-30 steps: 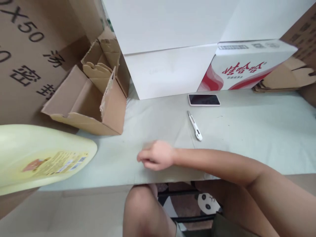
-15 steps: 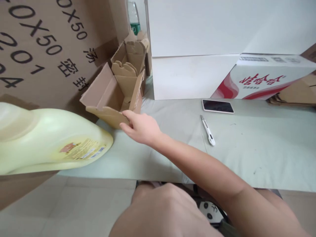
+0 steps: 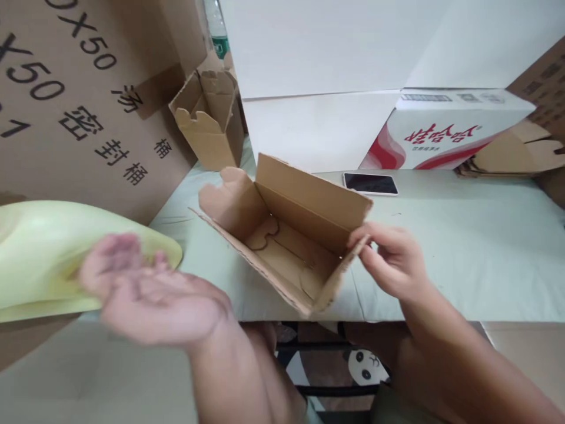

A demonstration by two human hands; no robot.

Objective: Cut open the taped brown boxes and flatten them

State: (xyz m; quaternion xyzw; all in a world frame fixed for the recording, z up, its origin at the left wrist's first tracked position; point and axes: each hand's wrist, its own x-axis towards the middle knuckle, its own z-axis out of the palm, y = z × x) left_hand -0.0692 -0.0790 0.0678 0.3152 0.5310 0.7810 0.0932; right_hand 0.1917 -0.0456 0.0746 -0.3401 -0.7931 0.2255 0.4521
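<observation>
My right hand (image 3: 392,259) pinches the right end of a small open cardboard box (image 3: 291,241) between thumb and fingers. The box is tilted over the table, its top flaps up and its inside bare. My left hand (image 3: 145,282) is apart from the box, palm up with loosely curled fingers, blurred by motion, and nothing shows in it. It passes in front of a pale yellow plastic jug (image 3: 48,253). A second open cardboard box (image 3: 216,141) stands at the back left. The utility knife does not show now.
A smartphone (image 3: 371,184) lies on the cloth-covered table (image 3: 459,253). Behind it stand a large white carton (image 3: 309,53) and a red-and-white carton (image 3: 445,129). Flattened cardboard (image 3: 507,156) lies at the right. A big printed carton (image 3: 88,106) and a plastic bottle (image 3: 218,35) stand at left.
My right hand has drawn the front cardboard box away from the one behind it, to the right and nearer me. My left hand has moved forward and left from low in the view.
</observation>
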